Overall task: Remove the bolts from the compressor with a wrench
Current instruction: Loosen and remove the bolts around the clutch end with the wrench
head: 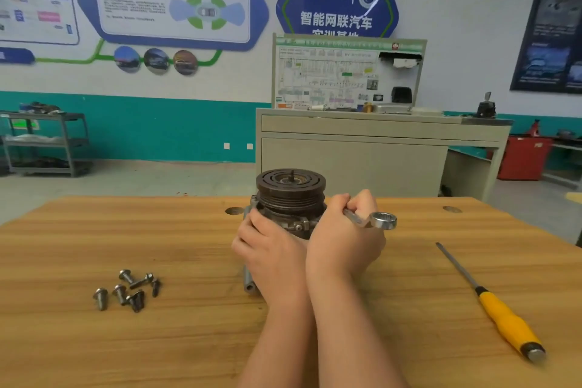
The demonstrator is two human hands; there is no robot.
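Lighting: even, bright, diffuse; faint soft shadows lay under the grey steel bolts point(127, 290) on the wooden tabletop point(94, 239). Wide-angle bending beyond the tabletop's corners; wall posters slightly blurred.

Compressor point(289, 198) upright at table point(189, 340) centre, loose bolts point(127, 290) to its left, screwdriver point(491, 302) well apart at right, cabinet point(362, 154) behind table.
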